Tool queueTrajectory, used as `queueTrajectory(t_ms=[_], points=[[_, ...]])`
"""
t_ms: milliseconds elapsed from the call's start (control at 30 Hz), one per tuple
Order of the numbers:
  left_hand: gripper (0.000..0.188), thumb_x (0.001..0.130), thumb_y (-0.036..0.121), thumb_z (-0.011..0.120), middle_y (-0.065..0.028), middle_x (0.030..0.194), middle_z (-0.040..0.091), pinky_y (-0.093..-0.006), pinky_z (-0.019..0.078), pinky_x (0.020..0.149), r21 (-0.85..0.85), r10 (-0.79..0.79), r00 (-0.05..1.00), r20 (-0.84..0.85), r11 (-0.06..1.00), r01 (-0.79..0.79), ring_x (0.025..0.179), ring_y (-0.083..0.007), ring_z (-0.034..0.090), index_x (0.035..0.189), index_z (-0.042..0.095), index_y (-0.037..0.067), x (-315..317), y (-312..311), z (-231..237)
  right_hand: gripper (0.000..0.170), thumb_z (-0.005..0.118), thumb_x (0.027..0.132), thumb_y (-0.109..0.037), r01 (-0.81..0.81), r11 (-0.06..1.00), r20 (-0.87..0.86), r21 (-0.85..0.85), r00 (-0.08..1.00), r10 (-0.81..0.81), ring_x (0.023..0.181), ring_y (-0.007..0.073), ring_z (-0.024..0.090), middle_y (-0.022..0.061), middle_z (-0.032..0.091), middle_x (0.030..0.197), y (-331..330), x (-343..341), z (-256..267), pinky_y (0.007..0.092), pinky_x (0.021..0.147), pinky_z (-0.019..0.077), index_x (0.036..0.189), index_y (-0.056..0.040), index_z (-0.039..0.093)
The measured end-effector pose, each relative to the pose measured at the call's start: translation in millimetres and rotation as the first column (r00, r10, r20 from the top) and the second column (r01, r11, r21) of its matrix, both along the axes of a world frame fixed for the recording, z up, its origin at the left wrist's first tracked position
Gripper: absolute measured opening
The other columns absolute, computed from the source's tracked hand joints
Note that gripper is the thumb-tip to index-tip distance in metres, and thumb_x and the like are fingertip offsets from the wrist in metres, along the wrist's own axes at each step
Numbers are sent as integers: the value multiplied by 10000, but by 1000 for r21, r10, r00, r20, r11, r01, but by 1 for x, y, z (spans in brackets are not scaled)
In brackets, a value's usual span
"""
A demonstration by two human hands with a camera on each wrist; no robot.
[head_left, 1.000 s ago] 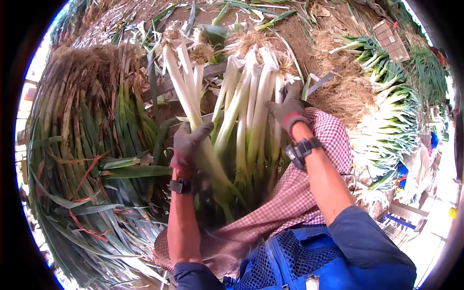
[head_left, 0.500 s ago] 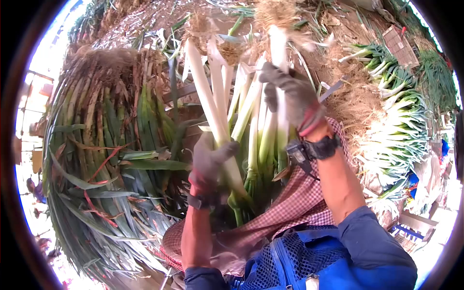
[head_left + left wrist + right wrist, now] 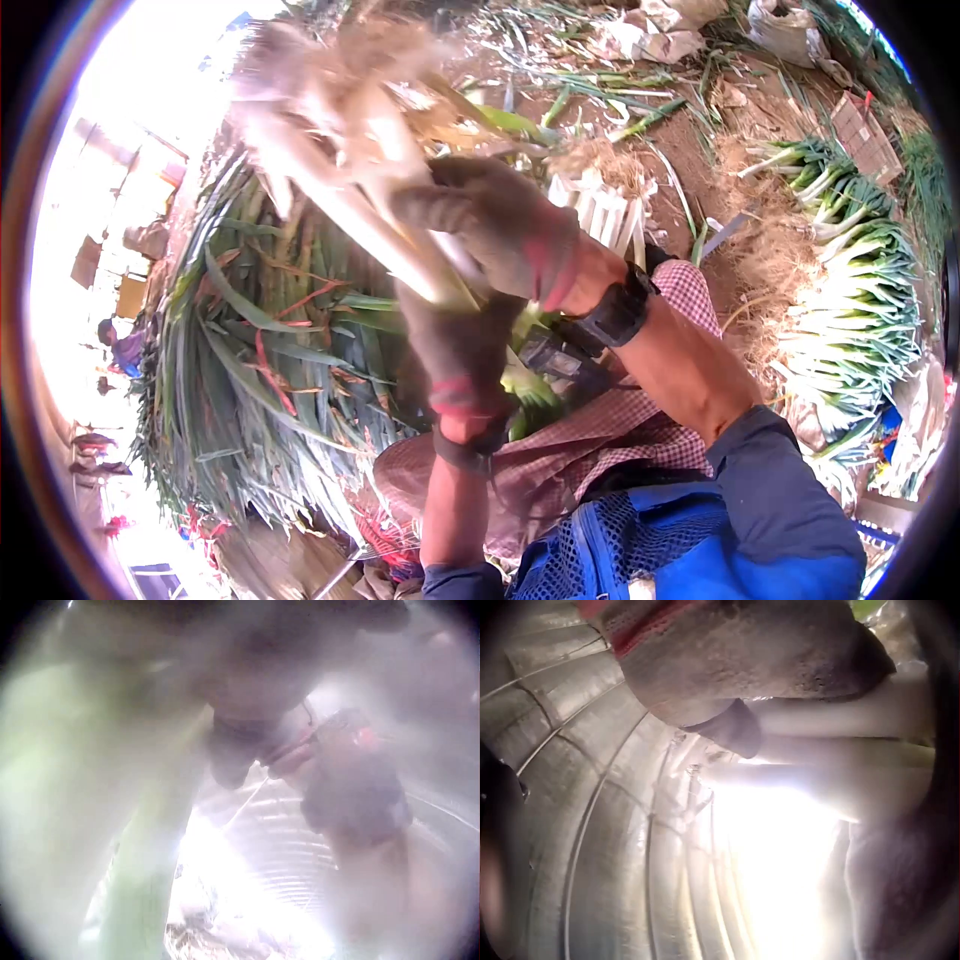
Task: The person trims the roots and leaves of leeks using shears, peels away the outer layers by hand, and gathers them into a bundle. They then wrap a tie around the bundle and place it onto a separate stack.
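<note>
Several leeks point(image 3: 345, 225), long white stems with brown roots, slant up to the left in front of the person, blurred by motion. My gloved left hand point(image 3: 455, 345) grips them low down on their stems. Higher up, my gloved right hand point(image 3: 500, 220) curls its fingers round the white part, just above the left hand. In the right wrist view the right glove point(image 3: 742, 660) lies over pale stems point(image 3: 840, 720), with the left glove point(image 3: 900, 885) below them. A hazy pale green leek point(image 3: 142, 900) fills the left side of the left wrist view.
A big heap of leeks point(image 3: 270, 370) lies at the left. More white leek stems point(image 3: 605, 215) stand behind the right forearm. A flat metal blade point(image 3: 725, 235) sticks up beside root trimmings point(image 3: 765, 290). Trimmed leeks point(image 3: 860, 280) are stacked at the right. A checked cloth point(image 3: 620, 430) covers the lap.
The right hand lifted a leek, then swung left to the leeks in the left hand. Both hands and the leeks are now further left over the heap, and the view has turned.
</note>
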State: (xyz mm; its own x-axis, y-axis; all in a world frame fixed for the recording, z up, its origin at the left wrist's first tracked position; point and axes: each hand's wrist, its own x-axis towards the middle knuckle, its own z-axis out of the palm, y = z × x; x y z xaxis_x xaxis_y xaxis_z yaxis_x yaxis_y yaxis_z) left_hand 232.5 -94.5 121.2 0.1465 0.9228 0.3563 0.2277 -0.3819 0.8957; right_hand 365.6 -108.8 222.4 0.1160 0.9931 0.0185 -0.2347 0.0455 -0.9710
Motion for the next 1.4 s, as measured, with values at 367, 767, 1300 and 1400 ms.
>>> queueTrajectory(t_ms=[367,767,1300,1400], points=[[563,959,257,677,-170,1152,691,-346,589,772,-84,-323,903,283,930,359,891,-227,696,1381,539,-88,-111,11,65,707,804,955,-356,-166,944,414,284,910,36,1170,279,673,230,685,1287,-40,-34,76,408,1031,542,1468,57,547],[790,753,-15,893,-119,1001,707,-313,584,595,-201,-516,756,404,756,623,714,-218,683,1442,509,-71,-108,-17,60,949,872,862,-399,-241,882,890,406,323,-322,1393,402,545,293,523,1508,63,37,13,483,1192,436,1561,36,399],[772,652,26,873,-54,947,729,-300,584,703,-396,-565,819,100,733,554,793,-154,703,1366,600,-75,-123,27,-4,650,796,884,-365,317,792,853,522,-165,-496,1169,370,668,220,673,1270,67,193,145,485,1008,526,1419,-62,585],[689,734,-7,830,-69,939,715,-289,576,680,-290,-590,795,142,743,603,751,-158,691,1373,583,-78,-140,68,-56,598,782,888,-358,42,998,999,53,-14,-53,1127,364,692,206,702,1225,36,129,88,485,974,543,1392,-80,620]])
